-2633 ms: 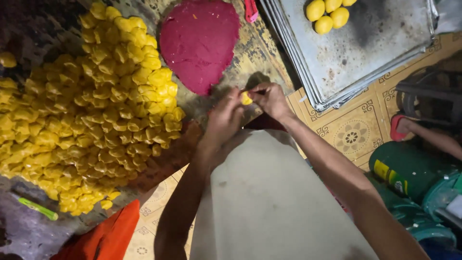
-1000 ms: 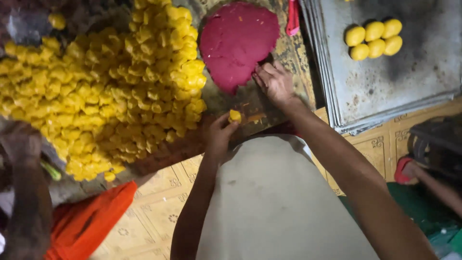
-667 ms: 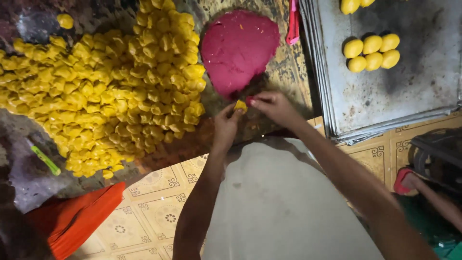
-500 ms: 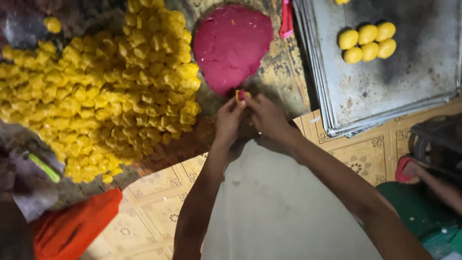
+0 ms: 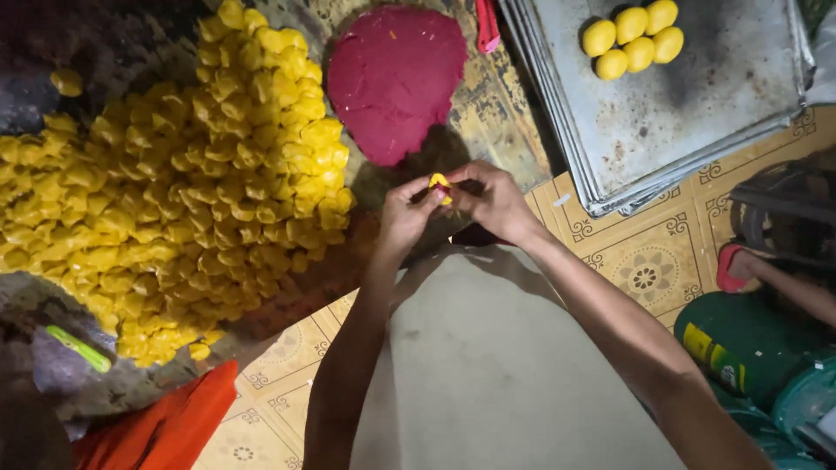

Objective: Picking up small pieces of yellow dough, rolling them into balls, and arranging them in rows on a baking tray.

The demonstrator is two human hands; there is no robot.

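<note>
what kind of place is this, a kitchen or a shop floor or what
Probably a small, informal sweet-making or bakery workspace at floor level. A big heap of yellow dough pieces, a slab of red dough and stacked metal baking trays holding shaped yellow balls suggest it.

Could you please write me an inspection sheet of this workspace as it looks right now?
Surface: dark, worn worktop above a patterned tile floor.
Job's things: small yellow dough piece with a bit of red in it, pinched between both hands; flat red dough slab just above them; big heap of yellow dough pieces to the left.
Clutter: five yellow balls on a stack of metal trays; green stick; orange cloth.
Grippers: left hand and right hand both closed on the dough piece.
Cables: nothing seen.
Surroundings: green containers at right; another person's arm beside them.
</note>
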